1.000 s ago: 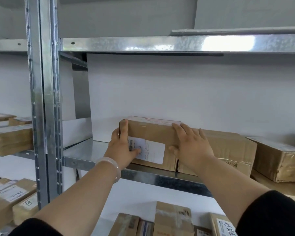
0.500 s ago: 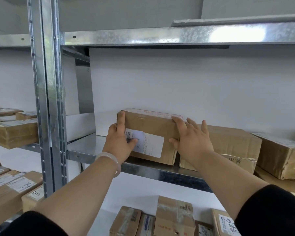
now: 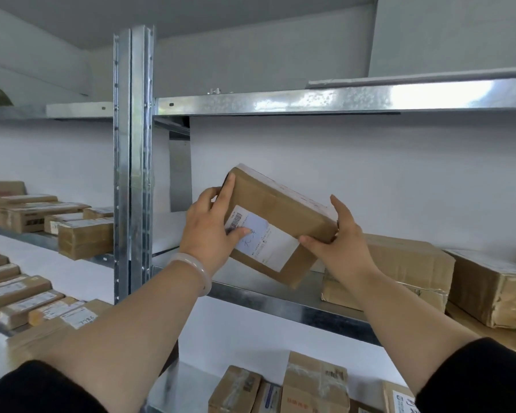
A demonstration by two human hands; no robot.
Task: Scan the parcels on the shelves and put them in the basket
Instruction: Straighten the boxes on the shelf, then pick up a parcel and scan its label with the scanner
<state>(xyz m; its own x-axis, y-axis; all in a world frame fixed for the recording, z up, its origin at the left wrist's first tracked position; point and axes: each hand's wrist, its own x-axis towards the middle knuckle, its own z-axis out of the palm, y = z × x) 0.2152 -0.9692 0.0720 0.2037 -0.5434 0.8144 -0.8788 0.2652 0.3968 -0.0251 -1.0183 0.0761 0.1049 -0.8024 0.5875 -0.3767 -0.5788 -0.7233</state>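
Cardboard parcel (image 3: 276,225) held clear of the metal shelf (image 3: 283,304) — left hand (image 3: 209,234) and right hand (image 3: 338,245) grasping opposite ends, long axis tilted between the fingers (image 3: 310,242) — label facing the person.

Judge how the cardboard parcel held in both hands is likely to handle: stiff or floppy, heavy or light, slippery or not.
The parcel probably stays stiff: its edges look straight though it is held tilted. It seems fairly light, since the left hand and right hand grip it only at its ends. Glossy tape may make it slightly slippery.
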